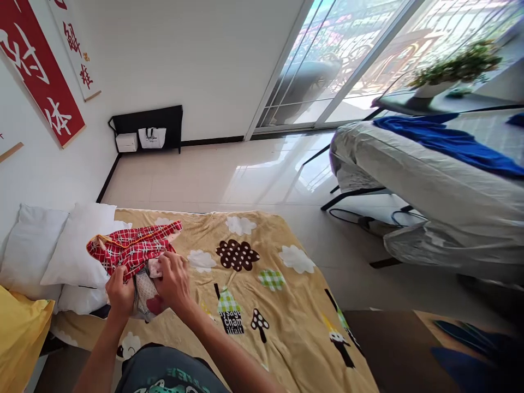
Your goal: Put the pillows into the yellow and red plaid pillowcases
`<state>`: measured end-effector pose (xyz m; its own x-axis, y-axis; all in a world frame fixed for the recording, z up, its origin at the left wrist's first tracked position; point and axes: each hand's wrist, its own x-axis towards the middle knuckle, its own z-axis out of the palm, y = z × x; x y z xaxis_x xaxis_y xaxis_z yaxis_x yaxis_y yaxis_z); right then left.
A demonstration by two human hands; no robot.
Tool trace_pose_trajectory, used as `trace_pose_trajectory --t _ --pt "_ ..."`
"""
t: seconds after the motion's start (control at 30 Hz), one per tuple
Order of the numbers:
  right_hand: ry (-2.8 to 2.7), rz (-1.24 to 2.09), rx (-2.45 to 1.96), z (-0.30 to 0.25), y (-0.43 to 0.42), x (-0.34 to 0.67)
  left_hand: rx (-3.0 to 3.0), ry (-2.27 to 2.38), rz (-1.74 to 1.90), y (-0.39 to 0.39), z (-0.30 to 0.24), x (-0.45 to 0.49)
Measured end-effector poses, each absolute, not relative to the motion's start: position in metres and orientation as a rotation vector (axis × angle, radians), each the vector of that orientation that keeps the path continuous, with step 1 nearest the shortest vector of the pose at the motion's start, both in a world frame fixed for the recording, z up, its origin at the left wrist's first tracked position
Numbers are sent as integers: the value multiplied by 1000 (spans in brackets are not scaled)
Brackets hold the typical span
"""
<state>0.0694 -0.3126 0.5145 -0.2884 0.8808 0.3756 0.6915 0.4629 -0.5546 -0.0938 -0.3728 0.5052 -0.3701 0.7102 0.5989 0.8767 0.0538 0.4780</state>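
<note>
At about eight o'clock in the view, a red plaid cloth (133, 243) is held over the cloud-printed tan blanket (290, 311), with a paler patterned cloth (144, 290) below it at five to six o'clock; whether the two are one piece I cannot tell. The left hand (121, 292), just past six o'clock from the plaid, pinches its lower edge, while the right hand (174, 278), at four o'clock, pinches a bunched pale fold. From the left hand, white pillows (76, 254) lie at ten o'clock and a yellow cloth (24, 333) near nine.
</note>
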Motion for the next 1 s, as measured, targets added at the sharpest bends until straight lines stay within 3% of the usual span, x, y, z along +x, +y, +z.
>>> trace_pose_trajectory --t 0.1,0.23,0.47,0.77,1.0 --pt "-1924 308 -1111 518 -336 85 -1608 -2132 -1268 -368 530 -83" --pt "-2144 277 -1006 507 -366 87 -1602 -2233 -1352 -366 555 -66" --pt "-2166 132 -971 501 -356 52 -1705 -2179 -1334 -370 562 -49" --pt "-2185 18 -675 529 -336 32 -1933 -2016 -357 -367 600 -80" --pt "-2155 -27 -507 559 -327 27 -1832 -1629 -644 -372 626 -65"
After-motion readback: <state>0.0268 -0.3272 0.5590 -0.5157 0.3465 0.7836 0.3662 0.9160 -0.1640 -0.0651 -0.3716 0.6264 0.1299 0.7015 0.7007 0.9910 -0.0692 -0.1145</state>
